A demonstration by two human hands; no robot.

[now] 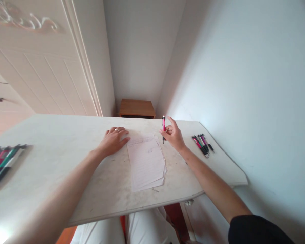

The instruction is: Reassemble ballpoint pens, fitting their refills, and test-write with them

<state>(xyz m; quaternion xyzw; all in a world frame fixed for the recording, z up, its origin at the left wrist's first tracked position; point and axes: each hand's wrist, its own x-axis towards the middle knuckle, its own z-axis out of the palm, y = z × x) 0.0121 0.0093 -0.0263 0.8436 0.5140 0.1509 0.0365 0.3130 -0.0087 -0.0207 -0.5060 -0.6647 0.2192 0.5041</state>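
We take the sheet of lined paper [146, 162] as our mark. It lies on the white table [66, 162] in front of us, with more sheets showing under its ragged right and near edges. There is faint writing near its far end, too small for us to read.

Our right hand [173, 136] is just off the far right corner of the paper. It grasps a pink pen [163, 126] between thumb and fingers. The pen stands nearly upright, its black tip pointing down just beyond the paper's far right corner, and the forefinger is lifted clear of the barrel. We cannot tell whether the tip touches the table.

Our left hand [114, 139] lies flat and released, palm down, at the far left corner of the paper. Its fingertips touch the paper's left edge or rest just beside it. A ring [116, 129] shows on one finger.

To the right of the paper, past the right hand, a small row of pens [202, 144] lies side by side on the table, close to the wall. Far to the left of the paper, near the table's left end, a second bunch of pens [3, 162] lies together, blurred at the edge of our view.

Beyond the paper, past the far edge of the table, a brown wooden cabinet [136, 107] stands in the corner. A cream panelled door [40, 67] rises beyond the table to the paper's left.
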